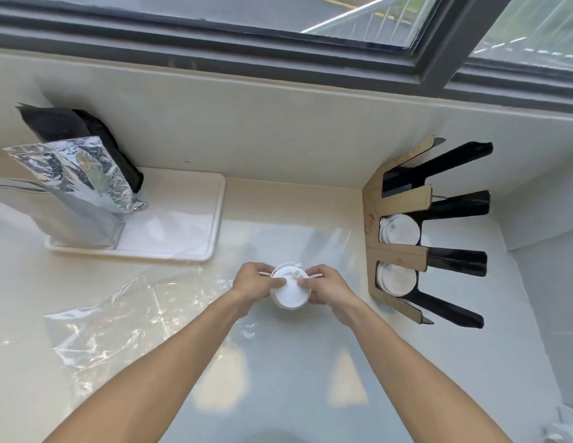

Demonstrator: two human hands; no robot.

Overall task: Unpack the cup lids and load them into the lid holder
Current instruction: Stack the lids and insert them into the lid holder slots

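Two hands, left hand [255, 282], right hand [326, 287], clamped on lid stack [290, 292], cream counter [278, 362], window [215, 14] behind

Left hand [251, 282] and right hand [326, 287] grip white lids [290, 294] above counter [278, 362].

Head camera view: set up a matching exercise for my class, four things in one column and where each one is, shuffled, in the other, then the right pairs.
Things
1. stack of white lids
2. silver foil bag
3. clear plastic wrap
4. lid holder

Places
A. standing on the white tray
B. against the right wall of the counter
C. held between the left hand and right hand
D. lying flat on the counter, left of the arms

Pairs: 1-C, 2-A, 3-D, 4-B
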